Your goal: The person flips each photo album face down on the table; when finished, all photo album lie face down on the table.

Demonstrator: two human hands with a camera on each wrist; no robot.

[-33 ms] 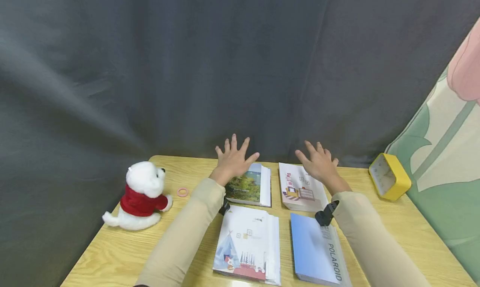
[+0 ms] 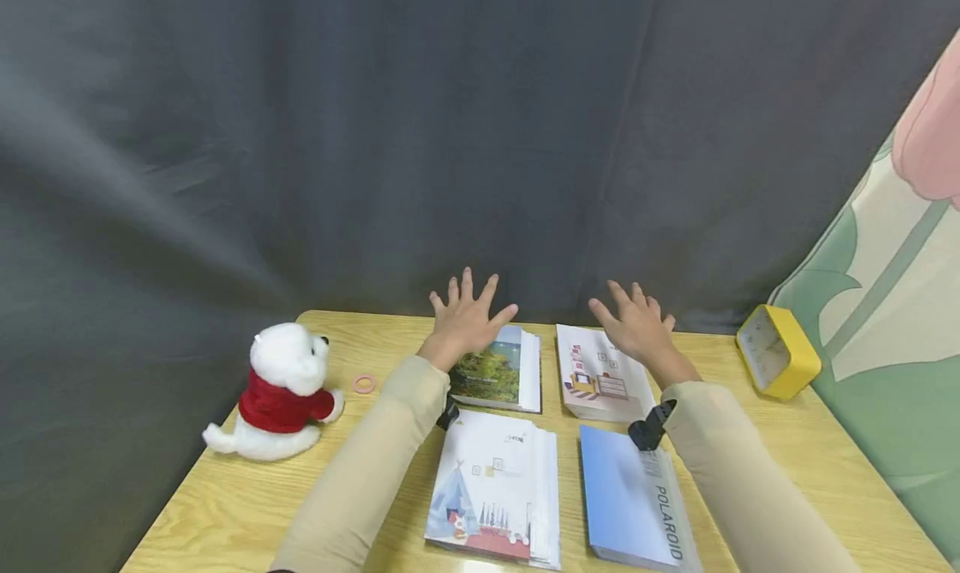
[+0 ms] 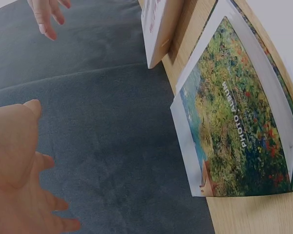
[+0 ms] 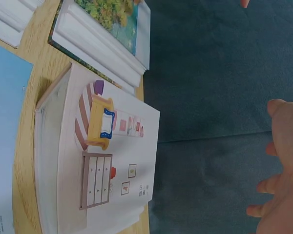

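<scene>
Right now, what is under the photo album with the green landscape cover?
The photo album seems to lie on the wooden table, which shows beside it. The part beneath the album is covered, so anything flat there cannot be seen.

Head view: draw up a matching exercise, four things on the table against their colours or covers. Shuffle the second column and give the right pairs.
Things:
1. Book marked POLAROID
2. Book marked PHOTO ALBUM
3. Clock
4. Plush toy

Colours or covers:
A. Yellow casing
B. White fur, red top
C. Plain light-blue area on the cover
D. Cover picture full of green foliage

Right pairs: 1-C, 2-D, 3-A, 4-B.
</scene>
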